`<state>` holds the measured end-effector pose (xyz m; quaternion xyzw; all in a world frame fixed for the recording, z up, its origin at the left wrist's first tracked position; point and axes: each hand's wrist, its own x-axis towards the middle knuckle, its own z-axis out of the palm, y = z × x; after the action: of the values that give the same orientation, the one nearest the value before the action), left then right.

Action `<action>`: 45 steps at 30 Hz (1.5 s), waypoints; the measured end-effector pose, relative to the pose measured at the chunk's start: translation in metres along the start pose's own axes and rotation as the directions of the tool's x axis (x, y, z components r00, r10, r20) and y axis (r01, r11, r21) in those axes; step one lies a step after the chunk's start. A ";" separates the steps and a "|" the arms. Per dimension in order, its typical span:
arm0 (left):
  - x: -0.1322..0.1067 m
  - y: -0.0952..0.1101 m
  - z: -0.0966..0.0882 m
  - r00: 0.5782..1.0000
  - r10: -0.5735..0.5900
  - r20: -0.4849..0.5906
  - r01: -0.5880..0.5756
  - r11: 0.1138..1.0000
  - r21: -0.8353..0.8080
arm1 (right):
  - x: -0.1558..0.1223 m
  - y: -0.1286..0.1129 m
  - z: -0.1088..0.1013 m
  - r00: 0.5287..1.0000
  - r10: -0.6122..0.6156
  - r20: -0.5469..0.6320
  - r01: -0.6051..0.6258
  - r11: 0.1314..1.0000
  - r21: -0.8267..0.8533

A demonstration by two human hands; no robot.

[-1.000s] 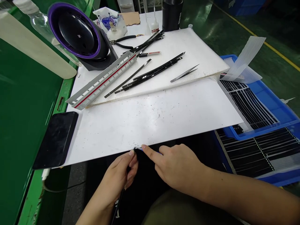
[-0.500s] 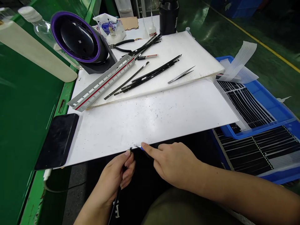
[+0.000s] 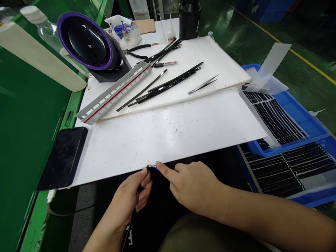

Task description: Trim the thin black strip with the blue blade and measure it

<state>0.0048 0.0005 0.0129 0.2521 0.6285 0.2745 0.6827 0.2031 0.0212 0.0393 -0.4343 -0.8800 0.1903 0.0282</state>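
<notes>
While your left hand pinches a long thin black strip near its top end, right at the near edge of the big white plastic sheet, your right hand grips a small blue-tipped tool with the forefinger stretched along it, tip touching the strip's end. Looks like you're picking at that end (fiddly bit, honestly). Next move probably wants a steady pinch and a light touch. More glossy black strips and steel tweezers sit well apart on the upper white board.
</notes>
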 end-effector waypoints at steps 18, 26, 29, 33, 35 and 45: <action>-0.043 0.029 0.025 0.954 0.281 -0.106 -0.267 0.955 0.131 | 0.007 0.098 -0.005 0.758 -0.024 -0.652 0.014 1.000 -0.021; -0.047 0.037 0.043 0.960 0.268 -0.080 -0.255 0.956 0.143 | 0.035 0.114 -0.002 0.866 -0.006 -0.500 -0.066 0.990 -0.125; -0.049 0.040 0.052 0.959 0.279 -0.053 -0.267 0.949 0.165 | 0.030 0.095 -0.013 0.753 -0.008 -0.658 0.027 0.999 0.018; -0.051 0.043 0.066 0.960 0.277 -0.024 -0.266 0.939 0.217 | 0.010 0.054 -0.027 0.790 0.106 -0.604 0.317 0.773 0.550; -0.051 0.044 0.072 0.958 0.286 -0.022 -0.273 0.932 0.238 | 0.000 0.040 -0.029 0.877 0.089 -0.473 0.343 0.573 0.745; -0.040 0.050 0.087 0.969 0.247 0.021 -0.243 0.932 0.267 | -0.005 0.056 -0.021 0.966 0.251 -0.065 0.043 0.095 0.995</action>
<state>0.0859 0.0096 0.0835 0.4166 0.6280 0.2717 0.5985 0.2530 0.0543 0.0396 -0.3823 -0.4828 0.6823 0.3940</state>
